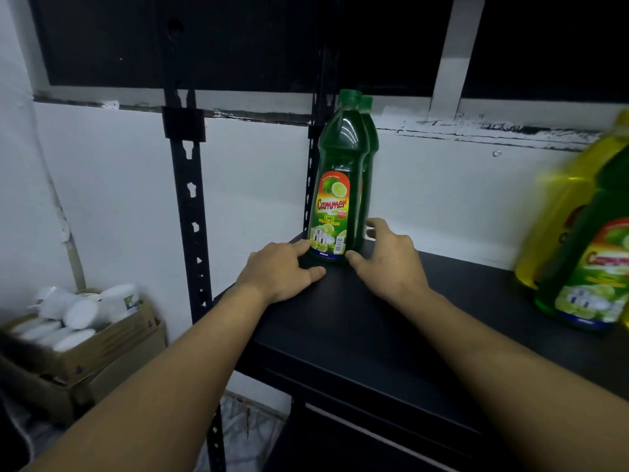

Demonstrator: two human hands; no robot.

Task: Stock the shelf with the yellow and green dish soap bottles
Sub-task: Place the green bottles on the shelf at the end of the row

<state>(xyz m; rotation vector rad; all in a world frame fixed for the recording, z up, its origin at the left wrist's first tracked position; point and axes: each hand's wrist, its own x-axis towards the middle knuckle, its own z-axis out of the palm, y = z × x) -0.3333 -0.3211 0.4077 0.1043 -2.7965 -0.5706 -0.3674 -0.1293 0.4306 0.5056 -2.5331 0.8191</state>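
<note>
Two bottles (335, 185) on shelf (374, 318) back-left corner, one behind other

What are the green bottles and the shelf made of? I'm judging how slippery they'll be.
Green bottles: likely clear glossy plastic, given the see-through tinted walls, sharp highlights and paper-like label. Shelf: matte black board, possibly painted metal or laminate; no glare shows.

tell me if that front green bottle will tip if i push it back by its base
Probably not: the green bottle is tall and narrow, but both hands touch only its base. It looks full, so likely heavy. Pushed higher up, it might tip.
</note>
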